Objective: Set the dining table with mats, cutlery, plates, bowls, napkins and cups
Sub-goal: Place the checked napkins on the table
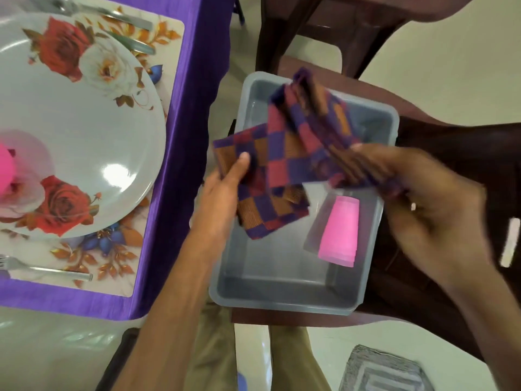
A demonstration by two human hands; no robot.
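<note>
A purple, red and orange checked napkin (284, 153) hangs over a grey plastic tub (270, 280). My left hand (225, 187) pinches its lower left corner with the thumb on top. My right hand (417, 187) grips the bunched right part of the cloth. A pink cup (339, 231) lies on its side inside the tub, with a clear cup around it. On the table at the left a floral plate (84, 131) sits on a floral mat (118, 261). A fork (45, 268) lies below the plate and more cutlery (124, 21) above it.
The tub rests on a dark brown chair (423, 277) beside the table, which has a purple cloth (186, 136). Another brown chair (352, 29) stands behind. A pink and clear cup (11, 170) stands on the plate's left edge. A grey woven mat (380, 371) lies on the floor.
</note>
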